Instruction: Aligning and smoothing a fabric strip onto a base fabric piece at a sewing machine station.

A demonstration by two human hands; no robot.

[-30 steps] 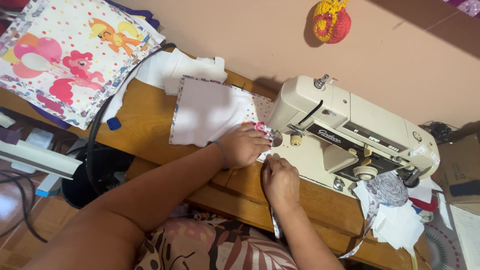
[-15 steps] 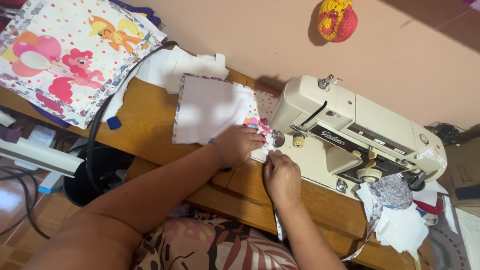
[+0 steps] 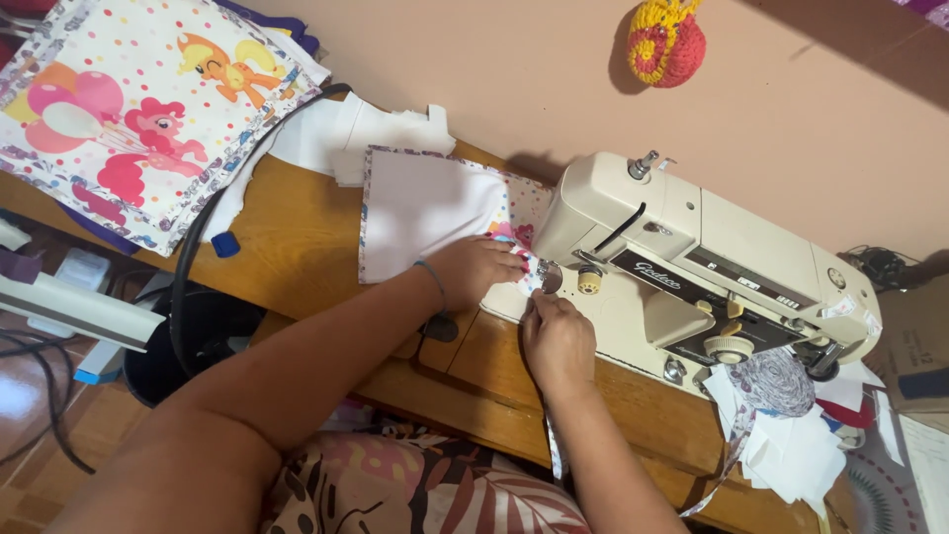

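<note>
A wooden sewing table [image 3: 297, 247] runs slantwise from ten o'clock to five o'clock, set against a plain pinkish wall [image 3: 474, 69], with wood floor [image 3: 30, 435] showing at eight o'clock. A cream sewing machine [image 3: 712, 267] sits on the table at three o'clock. The white fabric piece [image 3: 425, 203] with a printed border lies flat at the centre, its right edge reaching under the machine's needle end. The left hand [image 3: 479, 272] lies on that edge, fingers bent and pressing the cloth down. The right hand [image 3: 557, 336], just at six o'clock from the needle, pinches a narrow printed strip [image 3: 534, 282] beside the cloth; the two hands are near, not touching. At ten o'clock lies a cartoon pony print cloth [image 3: 129, 109], and white fabric scraps [image 3: 386, 129] sit at twelve o'clock. A black cable [image 3: 198, 257] curves across the table's left end. A roll of patterned trim [image 3: 776, 381] and white cut pieces [image 3: 801, 445] crowd four o'clock. A yellow and red crocheted ornament [image 3: 667, 42] hangs on the wall at one o'clock.
</note>
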